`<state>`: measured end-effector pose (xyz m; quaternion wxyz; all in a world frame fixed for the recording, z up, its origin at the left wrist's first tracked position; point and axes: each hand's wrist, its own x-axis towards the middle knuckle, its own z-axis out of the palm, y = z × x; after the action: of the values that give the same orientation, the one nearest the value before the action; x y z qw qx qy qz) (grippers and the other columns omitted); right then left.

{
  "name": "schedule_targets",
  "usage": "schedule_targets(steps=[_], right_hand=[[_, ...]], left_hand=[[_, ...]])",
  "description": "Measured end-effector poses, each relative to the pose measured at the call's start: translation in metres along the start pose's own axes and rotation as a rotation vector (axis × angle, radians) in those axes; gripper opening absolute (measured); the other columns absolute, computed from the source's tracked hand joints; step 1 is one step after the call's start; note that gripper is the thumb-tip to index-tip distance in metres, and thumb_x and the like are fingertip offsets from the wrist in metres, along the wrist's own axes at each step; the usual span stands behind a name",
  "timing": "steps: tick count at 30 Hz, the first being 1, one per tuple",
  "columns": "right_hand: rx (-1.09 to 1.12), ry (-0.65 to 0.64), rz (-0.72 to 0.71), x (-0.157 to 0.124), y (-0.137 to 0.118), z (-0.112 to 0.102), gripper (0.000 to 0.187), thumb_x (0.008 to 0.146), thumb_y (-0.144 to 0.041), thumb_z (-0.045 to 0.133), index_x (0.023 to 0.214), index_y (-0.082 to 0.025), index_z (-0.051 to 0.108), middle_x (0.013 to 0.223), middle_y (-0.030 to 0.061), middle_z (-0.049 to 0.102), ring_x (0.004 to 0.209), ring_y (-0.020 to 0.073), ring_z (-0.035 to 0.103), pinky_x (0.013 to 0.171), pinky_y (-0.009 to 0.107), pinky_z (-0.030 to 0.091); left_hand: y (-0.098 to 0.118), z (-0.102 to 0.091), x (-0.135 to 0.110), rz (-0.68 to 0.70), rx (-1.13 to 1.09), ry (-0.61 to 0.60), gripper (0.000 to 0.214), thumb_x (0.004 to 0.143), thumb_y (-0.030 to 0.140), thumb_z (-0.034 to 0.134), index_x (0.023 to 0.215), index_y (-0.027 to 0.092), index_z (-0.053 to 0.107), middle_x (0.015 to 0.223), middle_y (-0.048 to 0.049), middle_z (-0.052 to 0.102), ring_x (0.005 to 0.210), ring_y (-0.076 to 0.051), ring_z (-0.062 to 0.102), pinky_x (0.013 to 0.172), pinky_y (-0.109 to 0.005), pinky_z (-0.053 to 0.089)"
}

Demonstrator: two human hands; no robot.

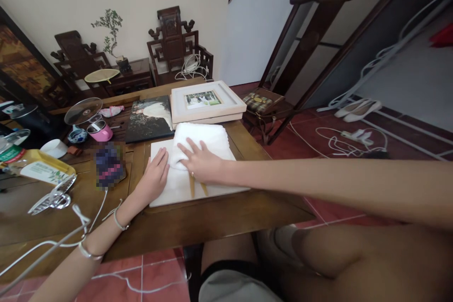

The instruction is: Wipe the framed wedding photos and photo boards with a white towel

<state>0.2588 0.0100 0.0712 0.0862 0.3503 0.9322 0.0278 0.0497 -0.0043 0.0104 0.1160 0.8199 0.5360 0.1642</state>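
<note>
White towel (205, 133) under right hand (204, 165), fingers spread; left side of board (174, 192) under left hand (153, 184), fingers together. Maybe patting or wiping; next, best keep board steady.

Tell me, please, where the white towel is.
In the head view, the white towel lies just left of centre on a white board, under the right hand.

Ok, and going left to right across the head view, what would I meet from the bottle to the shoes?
Bottle, pink cup, left hand, towel, bag, shoes. The right hand overlaps the towel, so it's left out of the order.
</note>
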Motion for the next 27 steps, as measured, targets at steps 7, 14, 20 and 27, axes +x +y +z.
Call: schedule_targets(steps=[7, 14, 20, 27], right_hand=[[0.076, 0.051, -0.114, -0.059, -0.056, -0.011, 0.040, 0.085, -0.020, 0.059, 0.123, -0.014, 0.068, 0.153, 0.0255, 0.033, 0.137, 0.0534, 0.028, 0.096, 0.072, 0.039], [0.080, 0.037, -0.192, -0.057, -0.044, 0.005, 0.044, 0.087, -0.019, 0.059, 0.131, -0.022, 0.062, 0.156, 0.0220, 0.028, 0.140, 0.0504, 0.026, 0.096, 0.073, 0.037], [0.016, -0.045, -0.305, -0.045, -0.019, -0.002, 0.056, 0.084, -0.018, 0.059, 0.140, -0.023, 0.053, 0.160, 0.0193, 0.021, 0.143, 0.0492, 0.015, 0.099, 0.072, 0.035], [0.044, -0.003, -0.324, -0.040, -0.012, -0.001, 0.051, 0.084, -0.021, 0.058, 0.136, -0.020, 0.058, 0.158, 0.0186, 0.026, 0.143, 0.0478, 0.017, 0.100, 0.071, 0.035]], left_hand=[[0.007, -0.007, 0.003, -0.019, 0.001, 0.002, 0.051, 0.101, 0.029, 0.026, 0.147, 0.011, 0.037, 0.158, -0.0188, 0.031, 0.148, -0.029, 0.023, 0.119, -0.058, 0.021], [0.000, 0.002, 0.003, 0.003, 0.006, 0.024, 0.050, 0.101, 0.029, 0.026, 0.148, 0.012, 0.036, 0.158, -0.0185, 0.031, 0.148, -0.029, 0.025, 0.118, -0.059, 0.022], [-0.001, 0.003, 0.002, 0.012, 0.020, 0.038, 0.050, 0.101, 0.028, 0.025, 0.147, 0.012, 0.035, 0.157, -0.0189, 0.032, 0.148, -0.029, 0.025, 0.118, -0.058, 0.021], [-0.003, 0.004, 0.003, -0.005, 0.030, 0.051, 0.050, 0.101, 0.027, 0.026, 0.147, 0.010, 0.037, 0.157, -0.0206, 0.032, 0.147, -0.030, 0.026, 0.118, -0.058, 0.023]])
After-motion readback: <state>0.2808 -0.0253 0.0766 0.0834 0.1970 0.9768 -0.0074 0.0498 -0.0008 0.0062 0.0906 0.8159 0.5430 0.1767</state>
